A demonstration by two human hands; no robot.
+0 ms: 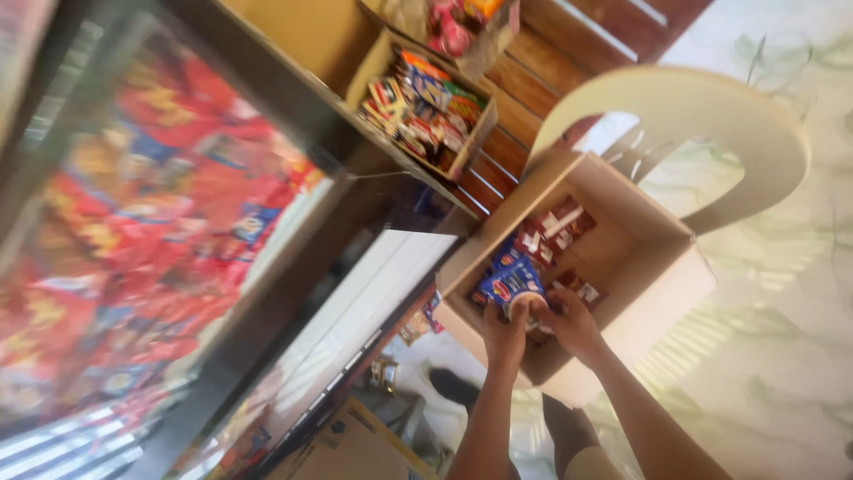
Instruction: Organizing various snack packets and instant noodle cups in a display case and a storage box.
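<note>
Cream plastic chair (711, 116) under the open brown cardboard box (657, 267): left hand (505, 331) and right hand (569, 322) both pinch blue snack packets (508, 280); I'd lift them level.

One head camera looks steeply down, tilted, close to the open cardboard box (622, 258) at centre right; the display shelf (151, 231) fills the left of the frame.

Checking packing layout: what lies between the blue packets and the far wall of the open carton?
In the head view, red-and-white packets lie between the blue packets and the far wall of the carton, with bare cardboard floor beside them.
</note>
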